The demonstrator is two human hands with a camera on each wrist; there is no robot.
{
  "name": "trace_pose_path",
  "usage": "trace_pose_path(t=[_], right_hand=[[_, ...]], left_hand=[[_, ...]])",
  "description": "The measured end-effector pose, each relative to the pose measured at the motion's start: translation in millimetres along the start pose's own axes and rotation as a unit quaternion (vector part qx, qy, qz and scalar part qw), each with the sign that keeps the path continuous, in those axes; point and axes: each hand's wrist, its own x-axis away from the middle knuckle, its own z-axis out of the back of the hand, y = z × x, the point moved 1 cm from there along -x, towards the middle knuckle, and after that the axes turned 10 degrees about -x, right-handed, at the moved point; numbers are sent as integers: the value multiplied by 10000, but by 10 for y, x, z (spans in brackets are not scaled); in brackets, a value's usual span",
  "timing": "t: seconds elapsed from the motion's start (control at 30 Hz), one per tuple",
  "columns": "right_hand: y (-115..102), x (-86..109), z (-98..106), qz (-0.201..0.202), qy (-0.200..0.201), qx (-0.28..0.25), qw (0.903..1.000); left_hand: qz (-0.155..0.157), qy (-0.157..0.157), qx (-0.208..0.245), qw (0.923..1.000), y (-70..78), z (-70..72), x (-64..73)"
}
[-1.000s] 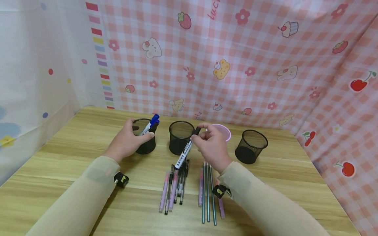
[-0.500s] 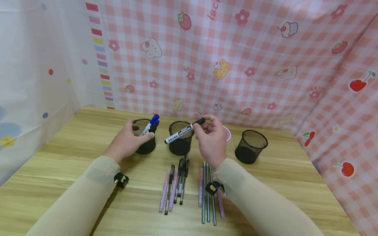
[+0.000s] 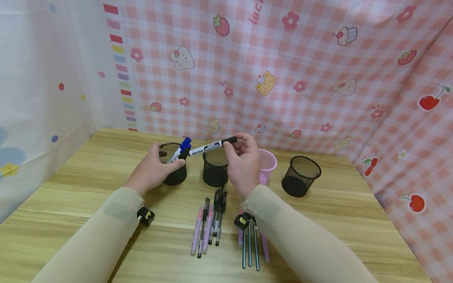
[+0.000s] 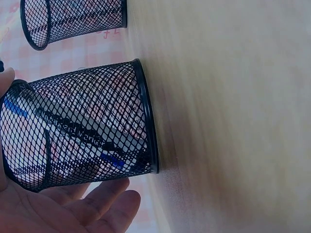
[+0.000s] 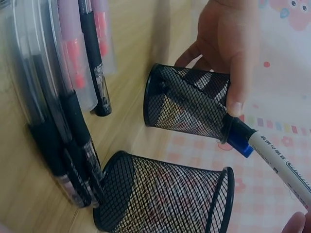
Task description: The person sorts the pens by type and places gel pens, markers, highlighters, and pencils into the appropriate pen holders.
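My left hand (image 3: 150,171) grips the leftmost black mesh pen cup (image 3: 175,175), fingers behind it and thumb at the rim. Blue-capped and black-capped markers lean inside this cup; the blue cap (image 3: 185,144) sticks out over the rim. Between thumb and fingers of my right hand (image 3: 245,167) a white whiteboard marker (image 3: 209,148) is pinched by its black cap. It slants slightly, tail end pointing left, right beside the caps at the cup's rim. In the right wrist view the marker (image 5: 282,165) overlaps the blue cap. Through the mesh, the left wrist view shows markers (image 4: 82,128) lying diagonally.
Another black mesh cup (image 3: 215,175) stands in the middle, a pink cup (image 3: 267,161) behind my right hand, and a black mesh cup (image 3: 297,184) farther right. Black gel pens (image 3: 217,220), pink-purple highlighters (image 3: 196,236) and dark green pencils (image 3: 249,247) lie in front on the wooden table (image 3: 159,251).
My right hand has moved left and away from me, swinging the whiteboard marker from a steep slant to nearly level, its tail now beside the left cup's rim. The left hand stays still.
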Motion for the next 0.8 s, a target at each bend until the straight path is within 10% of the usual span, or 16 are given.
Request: trace_pose_path(t=[0.8], right_hand=[[102,40,-255,117,-342,638,9973]], left_hand=[[-6,110,62,9999,-14,-15,-26]])
